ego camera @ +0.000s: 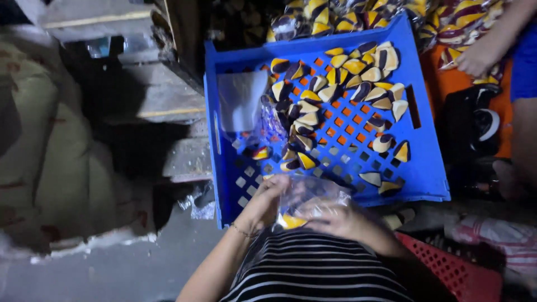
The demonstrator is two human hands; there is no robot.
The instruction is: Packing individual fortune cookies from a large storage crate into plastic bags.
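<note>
Gripping a clear plastic bag (314, 197) between both hands at the near rim of a blue plastic crate (425, 168), just above a striped shirt (313, 268). Left hand (267, 202) closed on the bag's left edge, thin bracelet (241, 230) at the wrist; right hand (335, 217) cupped around the bag's lower right side. Inside the bag, one yellow wedge-shaped piece (292, 222), pressed low between the hands. Scattered across the crate's slotted floor, a loose spread of wedge pieces (341, 89) in yellow, cream and dark purple, thickest toward the far right corner. Lying at the crate's left side, a sheet of clear plastic (241, 100). Beyond the crate's far wall, filled packets (347, 17) of the same pieces. Reaching in at upper right, another person's hand (475, 59). Showing at lower right, part of a red basket (458, 268).
</note>
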